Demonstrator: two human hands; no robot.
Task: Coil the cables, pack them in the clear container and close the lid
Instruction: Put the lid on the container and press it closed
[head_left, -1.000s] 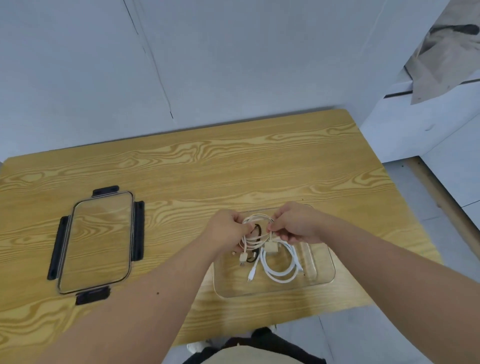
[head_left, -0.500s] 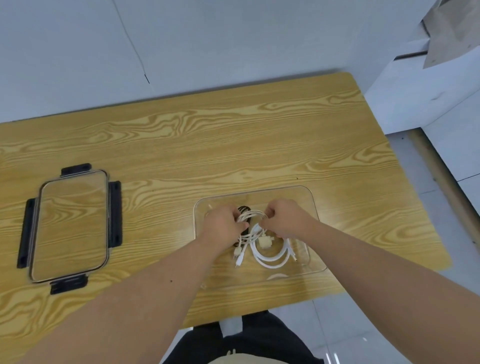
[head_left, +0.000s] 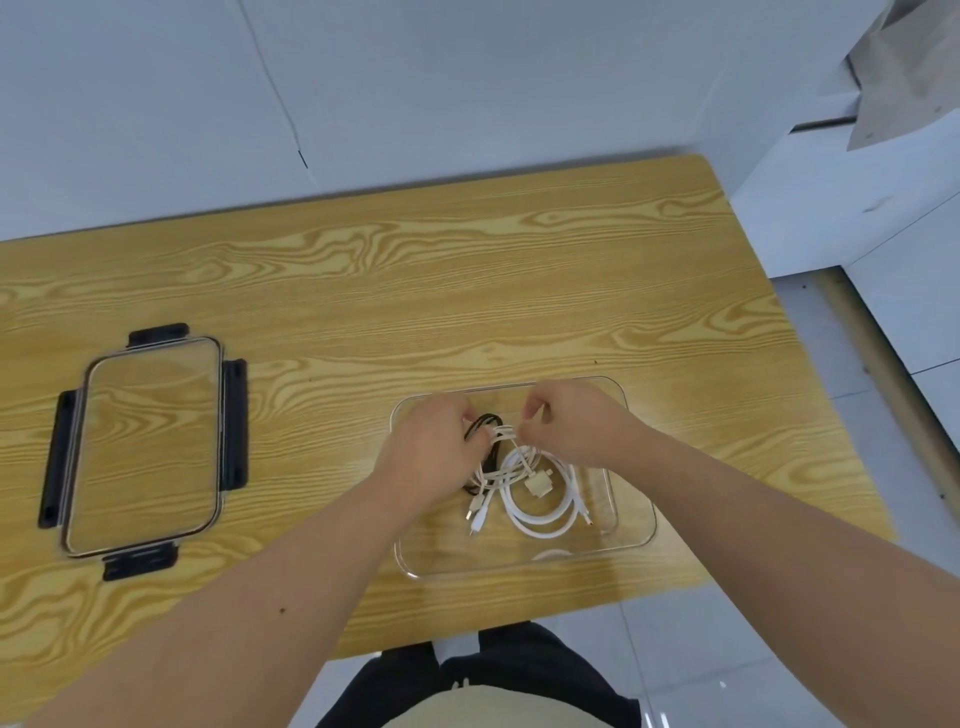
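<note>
A clear rectangular container (head_left: 631, 525) sits near the table's front edge, right of centre. Inside it lie coiled white cables (head_left: 540, 512) with loose plug ends, and a black cable (head_left: 483, 423) partly under my fingers. My left hand (head_left: 434, 447) is inside the container, fingers closed on the bundle of white and black cables. My right hand (head_left: 569, 423) pinches the top of the white cable coil from the right. The clear lid (head_left: 145, 447) with black clips lies flat on the table at the left, apart from the container.
The wooden table (head_left: 467, 291) ends just in front of the container, with my legs and grey floor below. A white wall runs behind the table. White furniture (head_left: 852, 171) stands to the right.
Both hands have lowered the cable bundle into the container. The view has tilted down, so table and lid sit differently in the frame.
</note>
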